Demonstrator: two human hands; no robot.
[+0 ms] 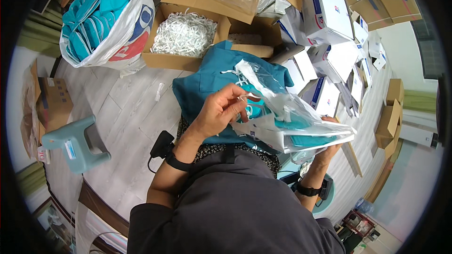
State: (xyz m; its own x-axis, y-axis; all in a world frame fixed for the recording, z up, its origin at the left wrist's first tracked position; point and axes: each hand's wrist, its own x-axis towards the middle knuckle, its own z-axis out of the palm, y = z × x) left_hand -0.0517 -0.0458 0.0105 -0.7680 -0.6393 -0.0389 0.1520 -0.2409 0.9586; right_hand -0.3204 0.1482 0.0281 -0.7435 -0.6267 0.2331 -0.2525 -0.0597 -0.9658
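Note:
In front of my lap I hold a clear and white plastic bag (268,129), with teal fabric pieces (308,139) showing through it. My left hand (221,113) is closed at the bag's open side, thumb and fingers pinching a thin white strip (248,96). Whether that strip is a cord or the bag's edge I cannot tell. My right hand (331,150) grips the bag's far right end from below and behind; part of it is hidden by the plastic. Beneath the bag, a dark teal cloth (200,82) covers my lap, with a few white cords (230,72) on it.
A white sack (134,42) full of teal fabric pieces (96,21) stands at the far left. Beside it is a cardboard box (174,61) of white cords (183,33). White boxes (329,14) pile up at the right. A grey-blue stool (70,136) stands at my left.

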